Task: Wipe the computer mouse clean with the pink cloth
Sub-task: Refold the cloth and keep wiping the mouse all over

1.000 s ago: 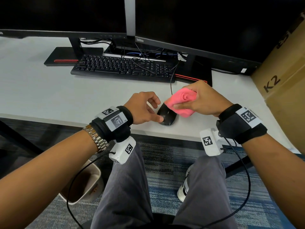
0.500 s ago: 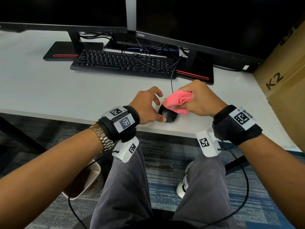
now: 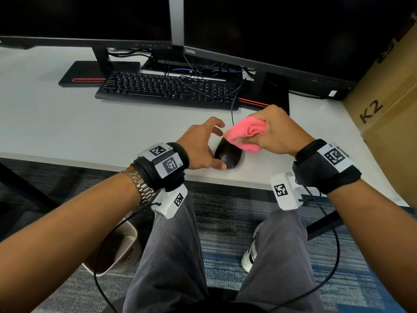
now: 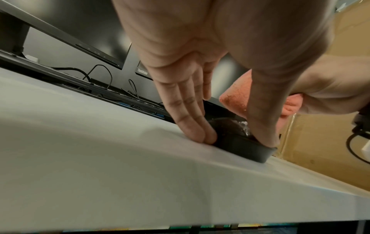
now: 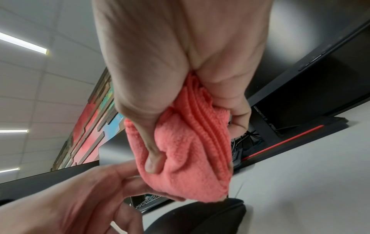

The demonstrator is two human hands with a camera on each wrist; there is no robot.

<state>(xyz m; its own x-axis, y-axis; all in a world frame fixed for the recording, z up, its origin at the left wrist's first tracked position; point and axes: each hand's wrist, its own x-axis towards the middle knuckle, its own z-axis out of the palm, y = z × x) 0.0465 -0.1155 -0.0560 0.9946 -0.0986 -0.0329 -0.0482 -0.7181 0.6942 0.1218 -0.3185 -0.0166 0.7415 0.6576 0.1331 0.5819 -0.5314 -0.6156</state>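
A black wired computer mouse [image 3: 228,155] lies near the front edge of the white desk [image 3: 67,132]. My left hand [image 3: 208,150] pinches it, thumb at its rear and fingers [image 4: 190,126] along its left side. My right hand [image 3: 279,134] grips the bunched pink cloth [image 3: 247,134] and presses it onto the mouse's front end, which it hides. The left wrist view shows the mouse [image 4: 240,142] between thumb and fingers, with the cloth [image 4: 234,98] behind. In the right wrist view the cloth [image 5: 190,150] hangs just over the mouse [image 5: 200,218].
A black keyboard [image 3: 167,91] and two monitors on stands [image 3: 270,93] fill the back of the desk, with loose cables. The mouse cable [image 3: 232,109] runs back toward them. A cardboard box [image 3: 388,105] stands at the right. A bin [image 3: 117,249] sits on the floor.
The right hand rubbed the cloth leftward over the mouse, then back toward its front right. The left hand kept its hold and the mouse stayed in place.
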